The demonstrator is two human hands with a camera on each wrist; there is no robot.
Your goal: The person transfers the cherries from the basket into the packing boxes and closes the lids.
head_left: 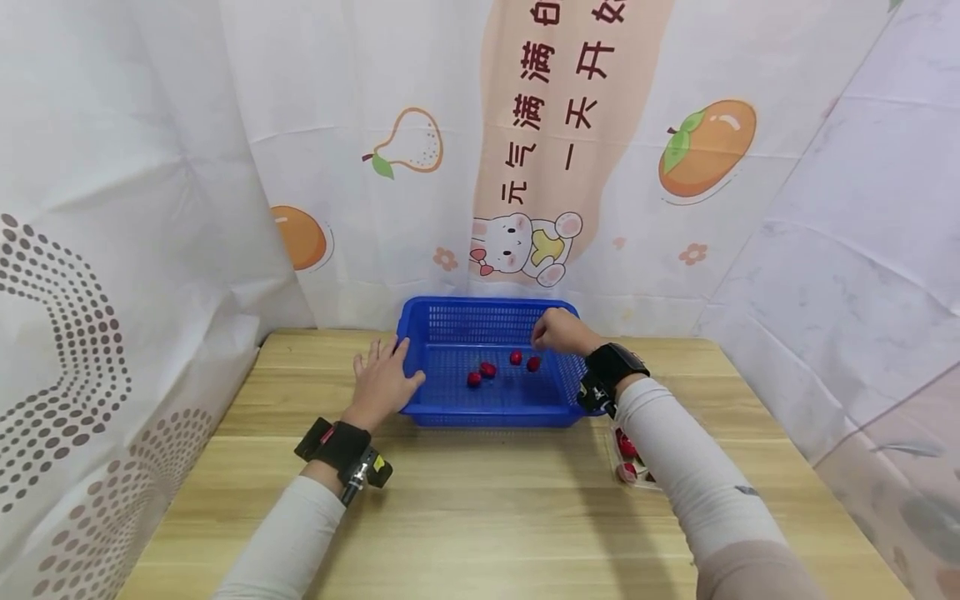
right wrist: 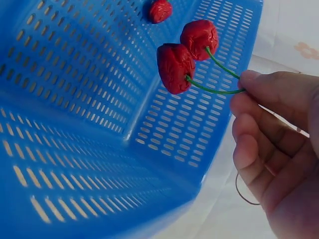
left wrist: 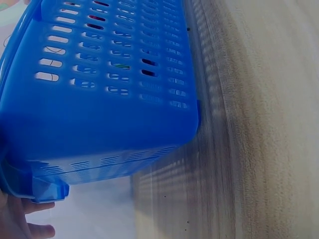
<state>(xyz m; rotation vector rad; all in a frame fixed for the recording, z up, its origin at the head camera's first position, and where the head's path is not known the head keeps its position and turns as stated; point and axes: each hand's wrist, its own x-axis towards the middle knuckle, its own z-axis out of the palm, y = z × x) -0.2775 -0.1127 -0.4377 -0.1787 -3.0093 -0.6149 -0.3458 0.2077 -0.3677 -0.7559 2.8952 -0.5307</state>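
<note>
A blue plastic basket (head_left: 491, 417) with slotted walls stands at the back of the table. My left hand (head_left: 384, 382) rests at its left rim, fingers spread. Over the basket's right side, my right hand (head_left: 564, 332) pinches green stems (right wrist: 212, 91) between thumb and forefinger. From them hangs a pair of wrinkled red cherries (right wrist: 175, 68), showing inside the basket's outline in the right wrist view. Two more red cherries (head_left: 487, 369) lie on the basket floor, left of the pair in the head view.
A clear plastic tray (head_left: 637, 482) of red fruit sits on the wooden table (head_left: 465, 508), partly hidden under my right forearm. Printed curtains (head_left: 360, 275) close off the back and both sides, the rear one hanging right behind the basket.
</note>
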